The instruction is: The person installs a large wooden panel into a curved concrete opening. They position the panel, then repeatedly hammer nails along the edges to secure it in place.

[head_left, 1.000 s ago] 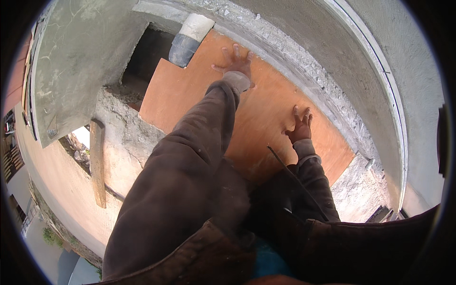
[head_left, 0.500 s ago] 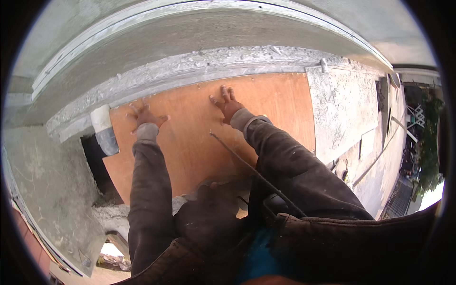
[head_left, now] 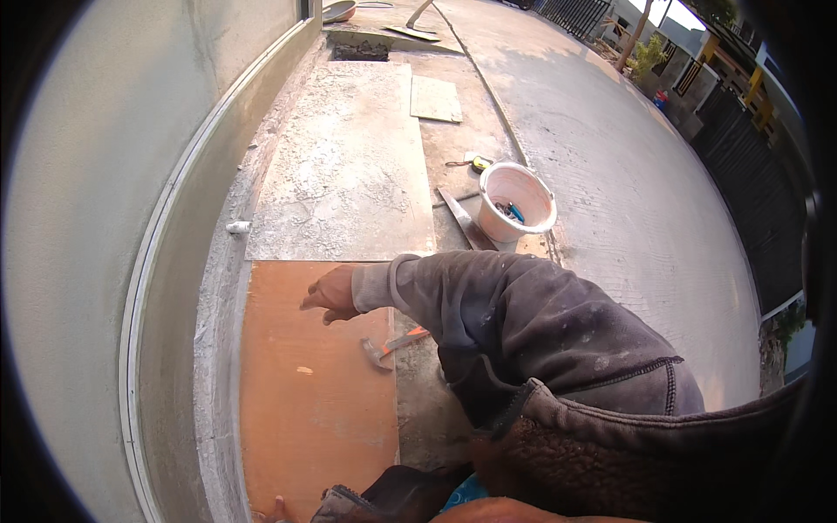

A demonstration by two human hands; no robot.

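Observation:
An orange-brown wooden board (head_left: 288, 410) lies below me, along the foot of the wall. My right hand (head_left: 333, 295) is over its far end, near the seam with a pale, mortar-crusted board (head_left: 349, 174). The fingers of this hand point toward the wall, a little bent and apart, with nothing seen in them. Only a finger or so of my left hand (head_left: 278, 509) shows at the bottom, stretched out on the near part of the orange board; the rest is hidden. A claw hammer (head_left: 384, 350) with an orange handle lies at the board's right edge, beside my right forearm.
A whitish bucket (head_left: 497, 222) with small tools inside stands ahead to the right. Near it are a handsaw (head_left: 466, 222) and a tape measure (head_left: 479, 163). A short white pipe stub (head_left: 238, 227) sticks out by the wall. Farther off, an opening (head_left: 361, 52) breaks the ground.
My view has swung right, along the wall. My right hand has moved from the board's middle to its far end. My left hand has slipped almost out of view.

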